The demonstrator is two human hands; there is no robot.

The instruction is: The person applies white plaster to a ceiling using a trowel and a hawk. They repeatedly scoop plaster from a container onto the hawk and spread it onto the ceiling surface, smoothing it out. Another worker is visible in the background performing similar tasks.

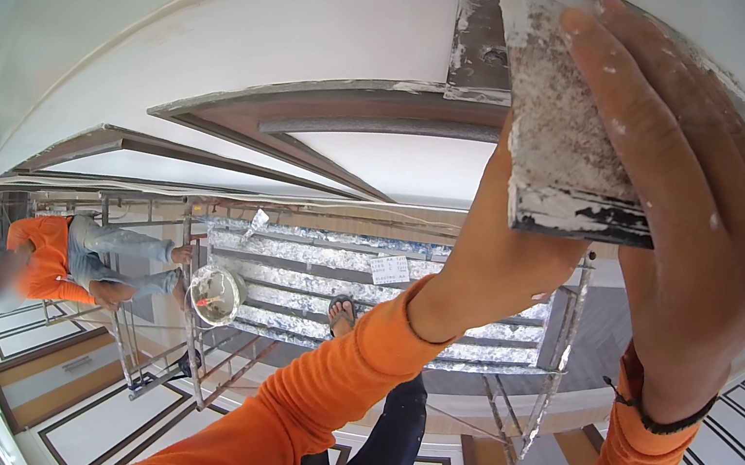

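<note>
Overhead, a dark rectangular board (562,131) smeared with grey-white plaster fills the upper right. My right hand (695,218) is wrapped over it, long fingers lying across its face. My left hand (513,246) reaches up behind the same piece, which hides its fingers. Both forearms are in orange sleeves. A second dark, plaster-marked strip (480,34) adjoins the piece, beside recessed ceiling mouldings (244,117) with grey-brown edges.
I stand on a paint-spattered scaffold platform (286,275), my sandalled foot beside a paper label. A bucket (216,295) sits at its left end. A co-worker in orange (42,261) is on scaffolding at left. Panelled walls and floor show below.
</note>
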